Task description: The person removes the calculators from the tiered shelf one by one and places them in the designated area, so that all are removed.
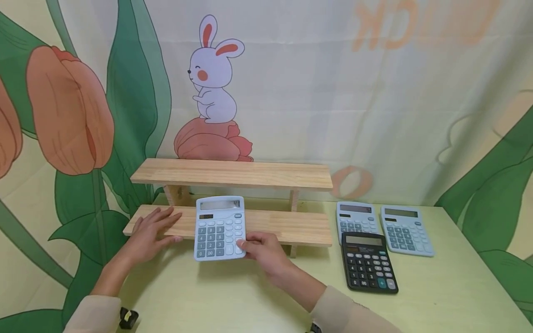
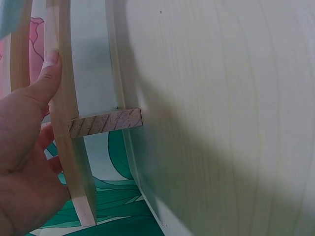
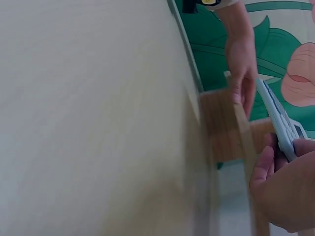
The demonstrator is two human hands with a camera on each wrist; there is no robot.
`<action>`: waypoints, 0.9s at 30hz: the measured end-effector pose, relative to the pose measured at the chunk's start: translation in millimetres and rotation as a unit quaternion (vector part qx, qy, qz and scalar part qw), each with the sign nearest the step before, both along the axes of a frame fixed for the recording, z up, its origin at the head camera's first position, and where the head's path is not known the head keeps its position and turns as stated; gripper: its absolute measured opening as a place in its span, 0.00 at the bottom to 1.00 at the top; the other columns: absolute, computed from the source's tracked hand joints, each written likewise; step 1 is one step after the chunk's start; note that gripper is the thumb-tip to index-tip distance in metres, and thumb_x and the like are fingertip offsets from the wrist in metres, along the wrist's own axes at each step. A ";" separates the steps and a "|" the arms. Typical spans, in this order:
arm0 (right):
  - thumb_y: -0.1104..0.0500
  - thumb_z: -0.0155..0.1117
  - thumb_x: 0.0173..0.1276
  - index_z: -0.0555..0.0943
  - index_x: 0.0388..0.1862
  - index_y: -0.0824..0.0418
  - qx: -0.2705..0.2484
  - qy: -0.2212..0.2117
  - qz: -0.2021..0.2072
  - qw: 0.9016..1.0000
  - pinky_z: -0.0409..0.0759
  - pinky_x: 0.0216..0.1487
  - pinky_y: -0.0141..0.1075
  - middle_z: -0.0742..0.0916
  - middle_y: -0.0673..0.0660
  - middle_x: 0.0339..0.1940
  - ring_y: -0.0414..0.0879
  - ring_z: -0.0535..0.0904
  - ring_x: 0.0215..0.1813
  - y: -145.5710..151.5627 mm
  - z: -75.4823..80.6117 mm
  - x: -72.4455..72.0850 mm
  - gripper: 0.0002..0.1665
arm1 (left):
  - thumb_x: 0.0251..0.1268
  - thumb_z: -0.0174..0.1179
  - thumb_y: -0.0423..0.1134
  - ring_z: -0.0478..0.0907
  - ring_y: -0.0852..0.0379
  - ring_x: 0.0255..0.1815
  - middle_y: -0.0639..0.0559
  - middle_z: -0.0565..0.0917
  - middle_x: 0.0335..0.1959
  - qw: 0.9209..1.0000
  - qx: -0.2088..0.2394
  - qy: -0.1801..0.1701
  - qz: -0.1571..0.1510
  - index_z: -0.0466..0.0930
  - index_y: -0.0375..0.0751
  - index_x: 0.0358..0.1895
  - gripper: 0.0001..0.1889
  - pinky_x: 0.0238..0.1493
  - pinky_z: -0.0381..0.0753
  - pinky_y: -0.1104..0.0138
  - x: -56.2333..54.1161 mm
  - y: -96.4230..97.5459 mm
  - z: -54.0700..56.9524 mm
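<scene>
A light blue calculator [image 1: 220,229] is held up in front of the lower board of a two-tier wooden shelf [image 1: 266,226]. My right hand [image 1: 266,254] grips it by its lower right corner, thumb on the key side and fingers behind. The right wrist view shows the calculator [image 3: 279,118] edge-on, apart from the board. Its display has a digit at the right end. My left hand [image 1: 146,234] rests on the left end of the lower board with fingers spread; in the left wrist view its thumb lies against the board's front edge [image 2: 64,105].
Right of the shelf lie two more light blue calculators [image 1: 357,216] [image 1: 407,231]. A black calculator [image 1: 368,262] overlaps the lower part of the nearer one. The upper board [image 1: 233,172] runs behind the lower one. A printed curtain [image 1: 291,92] hangs behind the pale table [image 1: 449,286].
</scene>
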State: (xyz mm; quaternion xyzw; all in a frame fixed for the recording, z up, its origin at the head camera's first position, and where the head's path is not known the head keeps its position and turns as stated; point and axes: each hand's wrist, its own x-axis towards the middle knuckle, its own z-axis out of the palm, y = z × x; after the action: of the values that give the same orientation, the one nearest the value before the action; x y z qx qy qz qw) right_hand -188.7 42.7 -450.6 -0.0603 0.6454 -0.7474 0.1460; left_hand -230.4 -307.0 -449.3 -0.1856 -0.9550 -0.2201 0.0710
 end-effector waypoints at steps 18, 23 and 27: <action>0.57 0.67 0.79 0.81 0.65 0.70 0.087 0.061 -0.018 0.994 0.84 0.56 0.38 0.91 0.60 0.52 0.49 0.89 0.51 136.1 58.4 2.8 0.23 | 0.68 0.72 0.52 0.52 0.23 0.81 0.31 0.64 0.80 1.000 0.010 0.013 -0.012 0.73 0.40 0.77 0.38 0.71 0.42 0.21 -0.9 -5.0 0.2; 0.55 0.65 0.81 0.75 0.70 0.74 0.086 0.039 -0.045 0.995 0.83 0.58 0.37 0.90 0.58 0.56 0.47 0.88 0.54 188.5 51.3 18.1 0.29 | 0.70 0.71 0.53 0.51 0.23 0.81 0.30 0.64 0.81 1.000 0.016 0.009 -0.017 0.72 0.40 0.77 0.38 0.71 0.41 0.21 0.8 -3.4 -0.9; 0.52 0.63 0.82 0.72 0.71 0.72 0.097 0.020 -0.074 0.992 0.82 0.60 0.34 0.89 0.53 0.56 0.44 0.86 0.56 229.6 47.6 31.0 0.30 | 0.69 0.71 0.53 0.51 0.23 0.81 0.31 0.64 0.81 1.000 0.015 0.007 -0.017 0.72 0.40 0.78 0.38 0.71 0.41 0.21 1.1 -1.7 -0.2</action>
State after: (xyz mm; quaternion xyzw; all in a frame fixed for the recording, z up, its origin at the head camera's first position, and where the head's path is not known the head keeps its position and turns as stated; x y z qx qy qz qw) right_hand -157.7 272.3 -403.0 -0.0132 0.7205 -0.6884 0.0826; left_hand -229.3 -308.7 -449.4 -0.2026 -0.9477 -0.2347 0.0765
